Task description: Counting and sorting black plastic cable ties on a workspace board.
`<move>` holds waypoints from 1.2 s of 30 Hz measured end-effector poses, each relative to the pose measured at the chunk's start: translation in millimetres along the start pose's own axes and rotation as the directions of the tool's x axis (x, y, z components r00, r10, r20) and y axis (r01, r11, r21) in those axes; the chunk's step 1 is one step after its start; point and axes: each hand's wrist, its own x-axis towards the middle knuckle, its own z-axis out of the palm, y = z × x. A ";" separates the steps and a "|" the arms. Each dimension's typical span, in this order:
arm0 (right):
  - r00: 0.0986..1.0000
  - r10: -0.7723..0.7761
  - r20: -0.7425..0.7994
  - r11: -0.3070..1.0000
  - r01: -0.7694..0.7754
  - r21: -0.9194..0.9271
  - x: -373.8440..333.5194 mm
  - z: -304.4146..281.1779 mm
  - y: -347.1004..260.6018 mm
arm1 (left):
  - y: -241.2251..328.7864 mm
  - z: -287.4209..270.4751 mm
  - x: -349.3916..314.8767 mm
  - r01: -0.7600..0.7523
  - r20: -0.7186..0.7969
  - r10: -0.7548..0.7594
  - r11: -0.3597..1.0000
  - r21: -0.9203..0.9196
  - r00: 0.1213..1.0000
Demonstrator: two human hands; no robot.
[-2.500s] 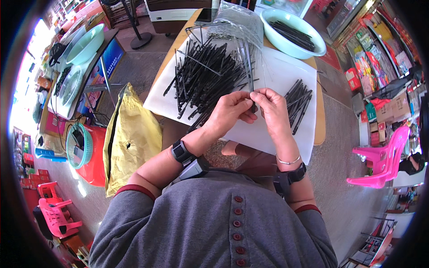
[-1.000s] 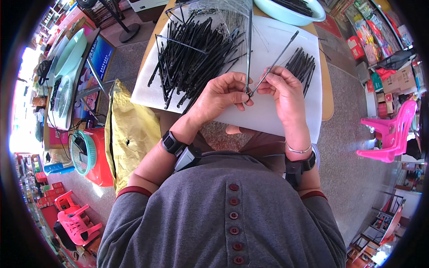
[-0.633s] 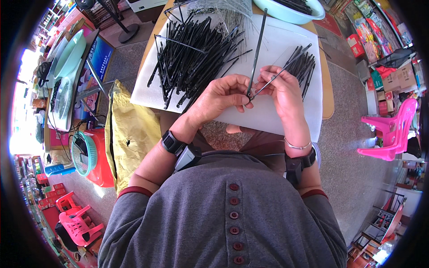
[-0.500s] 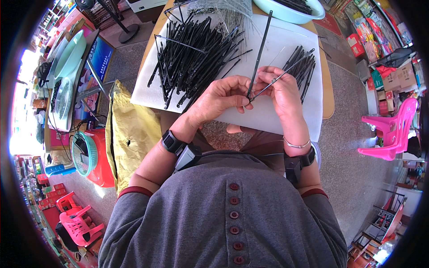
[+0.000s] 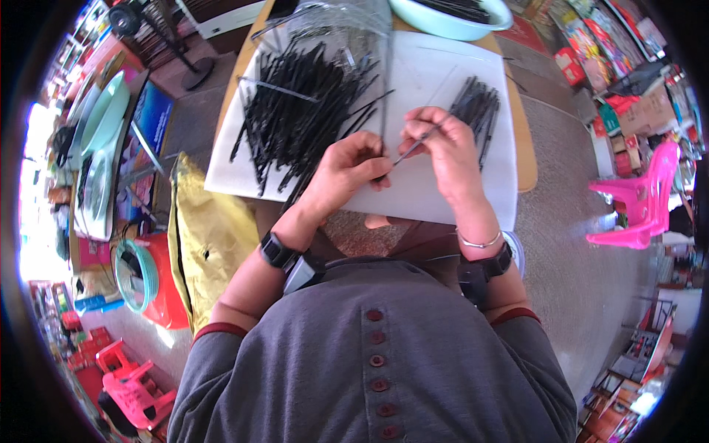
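Hands: both above the white foam sheet, near each other, fingers curled and thumbs drawn in.
Left hand: thumb and fingertips closed on the near end of a long, thin black strip pointing away from them; its far stretch is hard to make out against the bag.
Right hand: fingertips pinching a thin, dark grey rod that slants toward the left fingertips. Whether rod and strip join cannot be told; fingers and blur hide the spot.
Heap: large tangle of thin black strips, beyond and left of the left hand, with a bent, slim grey rod lying across it.
Bundle: smaller, roughly parallel group of black strips, just right of the right hand.
Bag: crumpled, clear plastic bag beyond both hands, cut off by the upper edge; contents unclear.
Basin: round, pale mint plastic basin, beyond the right hand, cropped, with dark strips inside.
Bench: wood-coloured top right of the right hand, mostly covered by the sheet.
Sack: yellow woven sack left of the left forearm, partly hiding a red bucket.
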 end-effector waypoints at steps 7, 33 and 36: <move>0.953 -0.156 0.260 0.984 0.172 -0.038 -12.5 -3.3 -9.7 | 0.3 8.2 1.0 -0.018 -0.128 0.025 0.998 0.056 0.991; 0.971 -0.167 0.169 0.930 0.212 -0.302 -9.8 -4.2 -3.0 | -1.1 17.8 2.1 -0.062 -0.141 0.084 0.987 0.150 0.986; 0.920 -0.359 0.157 0.761 0.386 -0.521 -3.9 -1.3 8.1 | -7.9 16.0 4.0 -0.062 -0.131 0.081 0.988 0.142 0.988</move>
